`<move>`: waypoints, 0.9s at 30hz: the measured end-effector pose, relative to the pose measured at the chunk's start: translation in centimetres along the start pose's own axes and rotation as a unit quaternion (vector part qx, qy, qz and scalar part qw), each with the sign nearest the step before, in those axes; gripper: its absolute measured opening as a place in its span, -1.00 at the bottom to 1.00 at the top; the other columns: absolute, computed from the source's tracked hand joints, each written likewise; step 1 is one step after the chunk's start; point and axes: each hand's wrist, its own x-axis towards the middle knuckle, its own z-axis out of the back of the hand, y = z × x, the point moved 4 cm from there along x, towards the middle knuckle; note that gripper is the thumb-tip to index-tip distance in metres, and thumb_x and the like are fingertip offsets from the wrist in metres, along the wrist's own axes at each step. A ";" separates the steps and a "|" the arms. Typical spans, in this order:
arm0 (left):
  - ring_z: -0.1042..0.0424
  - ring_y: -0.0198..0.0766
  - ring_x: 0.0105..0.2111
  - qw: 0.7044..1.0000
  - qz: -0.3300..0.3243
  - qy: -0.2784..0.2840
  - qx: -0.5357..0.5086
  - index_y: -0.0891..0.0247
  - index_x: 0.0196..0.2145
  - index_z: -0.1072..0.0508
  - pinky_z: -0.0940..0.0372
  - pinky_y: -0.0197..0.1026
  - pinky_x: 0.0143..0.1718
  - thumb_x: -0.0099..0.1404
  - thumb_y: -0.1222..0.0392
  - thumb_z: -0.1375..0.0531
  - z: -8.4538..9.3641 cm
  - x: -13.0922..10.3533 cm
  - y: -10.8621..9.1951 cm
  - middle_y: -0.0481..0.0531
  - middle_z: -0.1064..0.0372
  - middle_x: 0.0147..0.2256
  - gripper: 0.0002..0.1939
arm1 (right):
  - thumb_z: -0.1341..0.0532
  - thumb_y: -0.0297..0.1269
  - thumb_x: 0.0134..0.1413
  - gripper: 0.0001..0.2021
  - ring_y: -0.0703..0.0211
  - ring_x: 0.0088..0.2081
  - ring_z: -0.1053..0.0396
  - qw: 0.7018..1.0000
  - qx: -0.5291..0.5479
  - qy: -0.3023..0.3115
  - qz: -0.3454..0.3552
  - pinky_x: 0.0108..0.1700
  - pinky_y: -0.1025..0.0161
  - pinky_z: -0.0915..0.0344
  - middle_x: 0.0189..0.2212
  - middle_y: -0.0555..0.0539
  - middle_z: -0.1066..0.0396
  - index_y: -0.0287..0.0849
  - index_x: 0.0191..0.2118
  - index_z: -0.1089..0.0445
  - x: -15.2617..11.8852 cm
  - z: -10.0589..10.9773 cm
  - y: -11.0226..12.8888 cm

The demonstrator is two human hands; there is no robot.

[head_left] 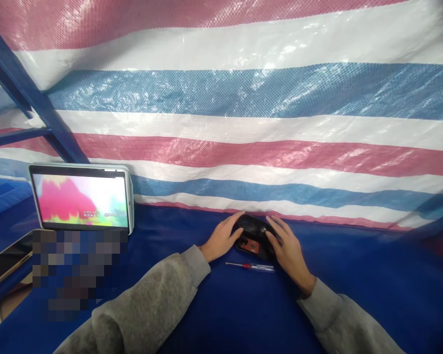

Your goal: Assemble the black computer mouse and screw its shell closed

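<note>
A black device (254, 226) rests on the dark blue surface, with a reddish-brown panel (251, 246) showing at its near side. My left hand (223, 237) holds its left edge, fingers on the top and thumb at the near side. On the opposite edge, my right hand (286, 246) grips the device with its fingers curved over the top. A small screwdriver (250, 267) with a clear and red handle lies just in front of the device, its tip toward the left. Neither hand touches the screwdriver.
A tablet (81, 199) with a lit screen stands at the left. Beside it lies a phone (11, 258), near a blurred-out patch. A blue metal frame (40, 93) rises at the left, and a striped sheet (243, 93) hangs behind the blue surface (354, 280).
</note>
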 end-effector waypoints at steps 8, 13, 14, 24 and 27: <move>-0.23 -0.09 0.18 0.998 0.021 0.000 0.051 0.14 0.28 -0.12 -0.13 0.05 0.24 0.42 0.14 -0.07 -0.4 -0.1 0.8 0.11 -0.23 0.18 -0.50 | -0.05 -0.08 0.27 -0.59 -0.05 0.19 -0.25 1.000 -0.014 0.000 0.011 0.21 -0.08 -0.23 0.21 -0.18 -0.24 -0.08 0.13 -0.38 0.1 0.0 0.4; -0.19 -0.08 0.19 0.993 0.007 -0.051 0.107 0.15 0.20 -0.22 -0.11 0.05 0.23 0.40 0.12 -0.09 0.3 -0.2 -0.4 0.12 -0.24 0.15 -0.56 | -0.03 -0.08 0.28 -0.61 -0.03 0.18 -0.27 1.000 -0.013 0.001 0.016 0.21 -0.07 -0.22 0.21 -0.19 -0.24 -0.10 0.07 -0.43 0.1 -0.1 0.5; -0.17 -0.07 0.20 0.990 -0.007 -0.068 0.119 0.16 0.17 -0.25 -0.09 0.05 0.24 0.39 0.10 -0.11 0.5 -0.3 -0.9 0.13 -0.23 0.16 -0.58 | -0.04 -0.08 0.28 -0.61 -0.03 0.18 -0.27 1.000 -0.012 0.002 0.015 0.21 -0.07 -0.22 0.21 -0.19 -0.23 -0.10 0.06 -0.43 0.1 -0.1 0.5; -0.01 0.08 0.27 0.976 -0.111 0.003 0.188 0.20 -0.21 -0.45 0.10 0.19 0.29 0.19 0.10 -0.29 0.0 -0.7 -2.2 0.16 -0.21 0.13 -0.77 | -0.01 -0.08 0.29 -0.62 -0.09 0.25 -0.11 0.999 -0.037 -0.018 0.025 0.26 -0.19 -0.10 0.23 -0.19 -0.17 -0.09 0.05 -0.41 -0.3 0.2 1.7; -0.03 0.07 0.27 0.975 -0.117 -0.004 0.189 0.21 -0.24 -0.47 0.08 0.17 0.29 0.21 0.08 -0.29 0.0 -0.6 -2.1 0.15 -0.24 0.12 -0.80 | 0.00 -0.14 0.30 -0.66 -0.07 0.25 -0.11 0.998 -0.037 -0.025 0.045 0.26 -0.19 -0.10 0.21 -0.18 -0.17 -0.07 0.03 -0.40 -0.6 0.5 2.7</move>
